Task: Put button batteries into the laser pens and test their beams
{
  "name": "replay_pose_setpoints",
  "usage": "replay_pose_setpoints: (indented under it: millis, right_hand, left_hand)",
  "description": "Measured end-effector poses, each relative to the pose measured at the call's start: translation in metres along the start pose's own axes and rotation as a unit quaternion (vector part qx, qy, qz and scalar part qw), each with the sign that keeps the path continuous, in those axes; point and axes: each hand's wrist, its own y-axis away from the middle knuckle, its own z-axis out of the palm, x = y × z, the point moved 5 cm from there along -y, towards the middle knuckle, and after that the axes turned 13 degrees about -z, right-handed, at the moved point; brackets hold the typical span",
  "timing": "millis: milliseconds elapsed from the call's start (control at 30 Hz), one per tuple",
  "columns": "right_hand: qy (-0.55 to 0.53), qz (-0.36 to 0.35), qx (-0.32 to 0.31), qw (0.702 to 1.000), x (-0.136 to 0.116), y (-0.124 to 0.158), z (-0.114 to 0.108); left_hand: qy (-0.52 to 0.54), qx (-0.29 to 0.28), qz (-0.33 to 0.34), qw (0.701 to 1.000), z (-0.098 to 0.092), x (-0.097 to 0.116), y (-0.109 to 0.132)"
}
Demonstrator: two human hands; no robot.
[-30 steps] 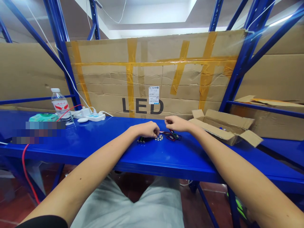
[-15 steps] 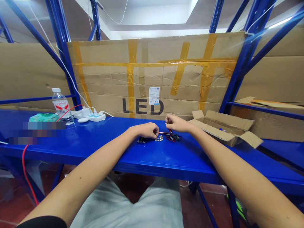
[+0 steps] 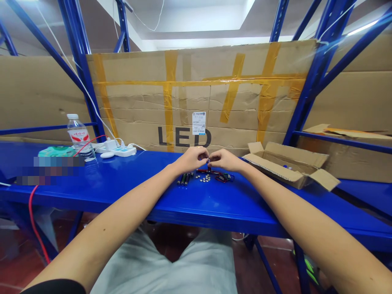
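Observation:
My left hand (image 3: 195, 159) and my right hand (image 3: 226, 160) meet above the blue table. A slim dark-red tube (image 3: 209, 165) stands upright between the fingertips, with my right hand closed on its side. The left fingers are pinched at the tube's top end; anything small between them is hidden. Below the hands lie several small round silver pieces, like button cells (image 3: 206, 178). To their left are several short black tubes (image 3: 184, 179). A red tube (image 3: 201, 171) lies behind the silver pieces. At their right is a tangle of dark, red-edged bits (image 3: 225, 177).
An open cardboard box (image 3: 281, 163) stands on the table (image 3: 196, 200) at right. At left are a water bottle (image 3: 80, 136), a teal packet (image 3: 58, 151) and a white power strip (image 3: 124, 151) with cables. A large cardboard sheet (image 3: 141, 106) forms the back.
My left hand has risen from the silver pieces and moved right to meet my right hand. The right hand has shifted slightly down and left; the black tubes show more.

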Motion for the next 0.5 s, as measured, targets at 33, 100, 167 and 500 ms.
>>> replay_pose_setpoints:
  millis: [33, 100, 167, 500]
  right_hand:
    - [-0.004, -0.006, 0.002, 1.000, -0.001, 0.000, 0.000]
    - [-0.011, -0.016, 0.005, 1.000, -0.001, 0.000, -0.001]
    - [0.005, -0.029, 0.011, 1.000, 0.000, 0.000, -0.003]
    - [0.124, -0.058, 0.027, 0.990, 0.000, -0.001, -0.013]
  left_hand:
    - [-0.002, 0.000, 0.008, 1.000, 0.001, 0.000, 0.000]
    - [-0.007, 0.000, 0.027, 1.000, 0.002, 0.001, 0.002]
    - [-0.017, 0.002, 0.040, 0.999, 0.002, 0.001, 0.002]
    - [-0.123, -0.166, -0.014, 0.978, 0.003, -0.018, 0.006]
